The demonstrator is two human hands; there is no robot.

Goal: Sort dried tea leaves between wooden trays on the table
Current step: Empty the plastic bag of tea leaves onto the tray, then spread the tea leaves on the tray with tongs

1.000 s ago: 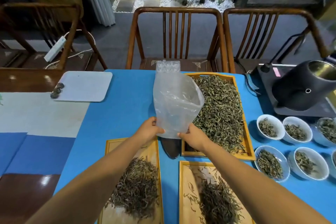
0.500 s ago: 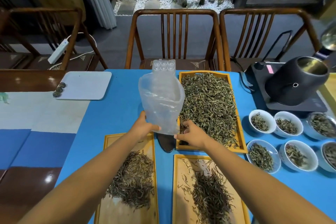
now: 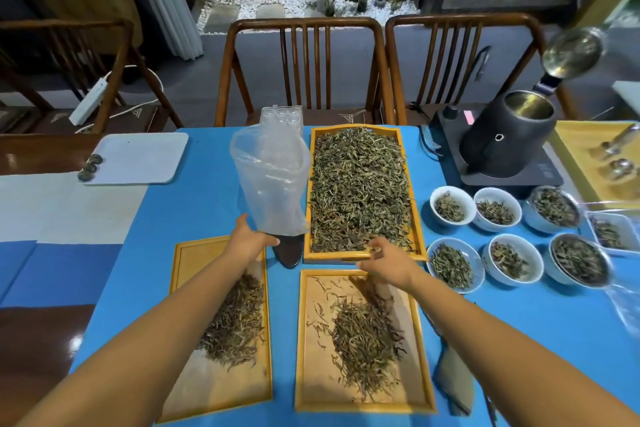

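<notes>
Three wooden trays lie on the blue tablecloth. The far tray (image 3: 419,218) is full of greenish dried tea leaves (image 3: 360,184). The near left tray (image 3: 187,260) and the near right tray (image 3: 311,340) each hold a smaller brown pile of leaves. My left hand (image 3: 247,239) grips the bottom of an upright clear plastic bag (image 3: 272,180), just left of the far tray. My right hand (image 3: 388,262) hovers over the far tray's near edge with fingers loosely curled and nothing seen in them.
Several white bowls of tea (image 3: 450,206) stand at the right, with a black kettle (image 3: 509,139) on its base behind them. A white tray (image 3: 138,158) lies at the far left. A dark wooden scoop (image 3: 289,251) lies under the bag. Chairs line the table's far side.
My right hand has let go of the bag and moved right to the far tray's near edge. My left hand alone now holds the bag, which stands more upright.
</notes>
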